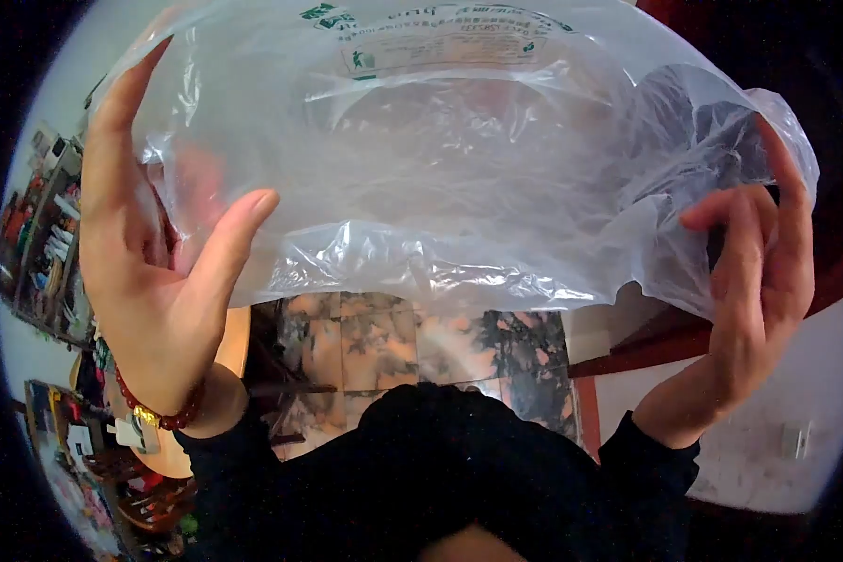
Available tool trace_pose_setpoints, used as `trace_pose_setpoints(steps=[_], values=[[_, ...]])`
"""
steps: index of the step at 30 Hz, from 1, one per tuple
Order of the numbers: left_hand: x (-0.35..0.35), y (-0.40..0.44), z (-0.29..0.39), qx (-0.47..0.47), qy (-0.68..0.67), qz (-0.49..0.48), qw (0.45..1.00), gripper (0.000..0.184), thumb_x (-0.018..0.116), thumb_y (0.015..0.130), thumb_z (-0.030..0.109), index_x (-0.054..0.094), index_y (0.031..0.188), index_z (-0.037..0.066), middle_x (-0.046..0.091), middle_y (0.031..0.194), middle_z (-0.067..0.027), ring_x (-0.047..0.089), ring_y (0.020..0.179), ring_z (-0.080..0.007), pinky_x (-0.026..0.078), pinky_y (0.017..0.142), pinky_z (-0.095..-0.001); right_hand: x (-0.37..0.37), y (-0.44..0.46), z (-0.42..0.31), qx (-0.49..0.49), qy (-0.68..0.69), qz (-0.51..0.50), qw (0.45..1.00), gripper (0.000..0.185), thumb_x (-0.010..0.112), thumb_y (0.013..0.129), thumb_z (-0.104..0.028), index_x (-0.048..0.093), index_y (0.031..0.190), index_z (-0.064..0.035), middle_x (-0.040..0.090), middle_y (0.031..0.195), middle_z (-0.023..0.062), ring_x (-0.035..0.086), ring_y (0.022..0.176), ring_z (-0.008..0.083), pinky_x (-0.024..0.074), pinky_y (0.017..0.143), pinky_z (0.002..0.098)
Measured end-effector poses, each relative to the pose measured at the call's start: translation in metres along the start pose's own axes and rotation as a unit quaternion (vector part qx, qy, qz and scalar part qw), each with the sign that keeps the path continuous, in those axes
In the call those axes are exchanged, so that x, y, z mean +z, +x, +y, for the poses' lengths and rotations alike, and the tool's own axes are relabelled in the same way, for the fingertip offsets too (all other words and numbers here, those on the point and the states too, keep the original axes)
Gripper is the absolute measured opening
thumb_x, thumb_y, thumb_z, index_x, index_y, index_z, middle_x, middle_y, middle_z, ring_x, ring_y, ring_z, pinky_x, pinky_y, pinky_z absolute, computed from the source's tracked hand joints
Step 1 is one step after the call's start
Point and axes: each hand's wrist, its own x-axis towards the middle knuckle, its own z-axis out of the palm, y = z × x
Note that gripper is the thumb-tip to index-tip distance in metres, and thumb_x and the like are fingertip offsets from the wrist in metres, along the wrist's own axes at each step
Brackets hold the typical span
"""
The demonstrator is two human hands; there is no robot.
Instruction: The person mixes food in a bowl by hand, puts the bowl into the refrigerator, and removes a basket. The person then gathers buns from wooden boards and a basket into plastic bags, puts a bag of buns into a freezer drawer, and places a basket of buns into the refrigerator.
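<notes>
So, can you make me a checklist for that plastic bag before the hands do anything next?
1. Plastic bag spread wide: ok.
2. Left hand touching the bag: ok, with its thumb stretched out.
3. Right hand touching the bag: ok, with some fingers bent.
4. Red bracelet clear of the plastic: ok, it shows apart from the bag.
5. No holes in the bag: cannot tell, shine and creases make it hard to see.

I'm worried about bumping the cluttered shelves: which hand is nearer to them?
Left: the left hand is on the side with the cluttered shelves; the right hand is across the plastic bag from them.
</notes>
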Motion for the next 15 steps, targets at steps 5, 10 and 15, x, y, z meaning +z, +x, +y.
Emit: trace_pose_setpoints(steps=[5,10,15], values=[[-0.002,-0.004,0.005,-0.028,-0.001,0.037,0.999,0.082,0.072,0.076,-0.005,0.029,0.145,-0.001,0.033,0.149,-0.0133,0.038,0.132,-0.0221,0.035,0.106,-0.0357,0.002,-0.002,-0.01,0.003,0.016,0.047,0.999,0.044,0.044,0.093,-0.005,0.044,0.137,0.0007,0.063,0.078,0.0034,0.031,0.052,-0.0013,0.0224,0.049,0.0154],[0.004,-0.006,0.009,-0.034,0.013,0.074,0.997,0.083,0.073,0.075,-0.005,0.028,0.144,-0.002,0.035,0.147,-0.0153,0.038,0.132,-0.0242,0.035,0.107,-0.0368,-0.002,-0.005,-0.005,-0.032,0.011,0.055,0.998,0.045,0.043,0.093,-0.003,0.041,0.138,0.0022,0.065,0.086,0.008,0.031,0.052,-0.0009,0.024,0.049,0.0159],[0.004,-0.009,0.013,-0.036,0.011,0.104,0.994,0.084,0.072,0.074,-0.008,0.027,0.145,-0.002,0.036,0.145,-0.0164,0.039,0.131,-0.0251,0.034,0.107,-0.0372,-0.001,-0.012,-0.011,-0.044,-0.009,0.095,0.994,0.044,0.043,0.095,-0.002,0.041,0.138,-0.0005,0.066,0.092,0.0107,0.031,0.053,-0.0003,0.0246,0.05,0.0159]])
